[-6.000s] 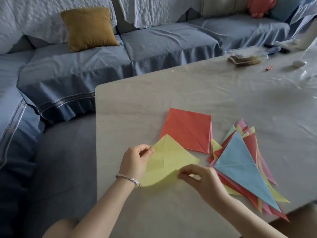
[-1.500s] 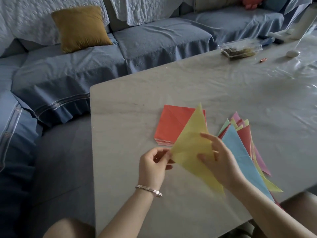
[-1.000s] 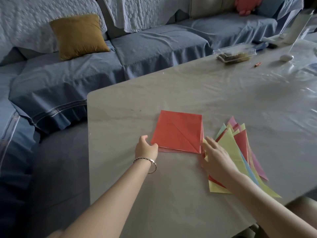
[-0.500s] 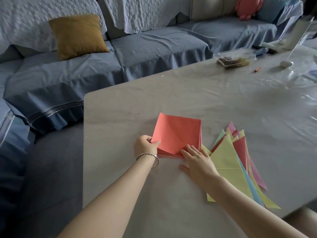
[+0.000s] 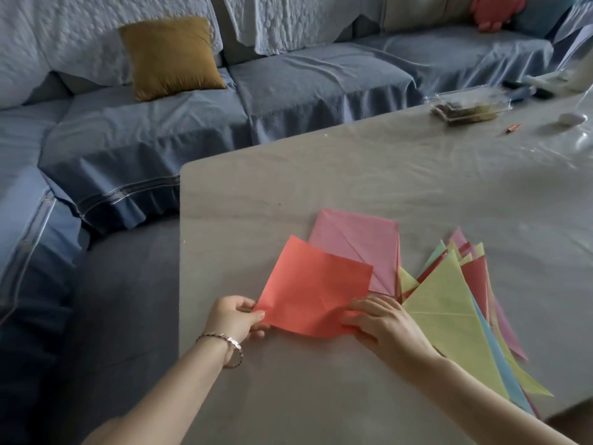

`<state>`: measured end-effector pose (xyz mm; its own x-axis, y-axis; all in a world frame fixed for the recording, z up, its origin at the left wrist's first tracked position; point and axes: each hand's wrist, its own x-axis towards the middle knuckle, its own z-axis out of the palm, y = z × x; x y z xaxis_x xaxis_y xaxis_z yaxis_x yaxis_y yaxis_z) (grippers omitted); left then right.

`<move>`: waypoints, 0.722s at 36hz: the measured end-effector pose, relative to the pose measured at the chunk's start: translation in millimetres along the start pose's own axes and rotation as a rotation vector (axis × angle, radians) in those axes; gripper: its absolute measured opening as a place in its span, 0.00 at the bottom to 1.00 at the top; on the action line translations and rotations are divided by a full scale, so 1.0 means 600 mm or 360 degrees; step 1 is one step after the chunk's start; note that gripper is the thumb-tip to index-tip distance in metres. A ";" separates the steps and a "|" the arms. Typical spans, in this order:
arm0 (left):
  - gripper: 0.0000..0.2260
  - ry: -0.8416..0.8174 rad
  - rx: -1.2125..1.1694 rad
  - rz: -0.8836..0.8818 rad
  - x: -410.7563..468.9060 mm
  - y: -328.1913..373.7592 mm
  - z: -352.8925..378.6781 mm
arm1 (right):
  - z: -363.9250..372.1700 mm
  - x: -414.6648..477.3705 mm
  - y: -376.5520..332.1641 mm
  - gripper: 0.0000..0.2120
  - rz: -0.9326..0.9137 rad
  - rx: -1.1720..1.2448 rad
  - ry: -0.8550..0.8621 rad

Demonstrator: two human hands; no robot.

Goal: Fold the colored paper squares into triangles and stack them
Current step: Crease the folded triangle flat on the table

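You've laid the yellow folded paper triangle [image 5: 446,309] on the fanned pile and drawn the coral-red paper square [image 5: 316,290] off the pink paper square [image 5: 359,245], so the next fold begins. It sits skewed on the worktop [image 5: 321,175], far corner pointing away-left, with no long axis. Your left hand [image 5: 232,319] and right hand [image 5: 385,322] each grip a near corner, pinching.

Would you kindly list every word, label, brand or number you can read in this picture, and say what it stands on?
No text can be read anywhere.
The coral paper square, pink paper squares and folded paper triangles are plain, with no print.
The clear plastic container far off: any label is too small to tell.
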<state>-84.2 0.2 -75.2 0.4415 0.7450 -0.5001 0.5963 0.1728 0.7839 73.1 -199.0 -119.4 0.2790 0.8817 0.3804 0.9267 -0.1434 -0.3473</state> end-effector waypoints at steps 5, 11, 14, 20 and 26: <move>0.08 0.0041 0.0644 0.0232 0.001 -0.003 -0.008 | 0.007 -0.004 -0.018 0.13 -0.0064 0.0128 -0.0146; 0.06 0.0106 0.0614 0.0324 0.014 0.029 0.018 | 0.005 -0.011 -0.041 0.22 -0.0140 0.0149 -0.0231; 0.08 0.0172 0.0559 0.0378 0.019 0.040 0.036 | 0.010 -0.021 -0.043 0.24 -0.0131 0.0146 -0.0293; 0.05 0.0362 0.0484 0.0731 -0.005 0.058 0.049 | -0.001 -0.017 -0.045 0.17 -0.0011 0.0406 -0.0318; 0.04 0.0294 0.0432 0.1007 -0.047 0.061 0.032 | -0.045 0.029 -0.062 0.09 0.0407 0.0748 0.0235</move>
<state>-62.0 -27.1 -39.4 0.6516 0.7505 0.1097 0.4200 -0.4775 0.7718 50.2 -190.6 -77.1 0.5438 0.7681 0.3382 0.6223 -0.0986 -0.7765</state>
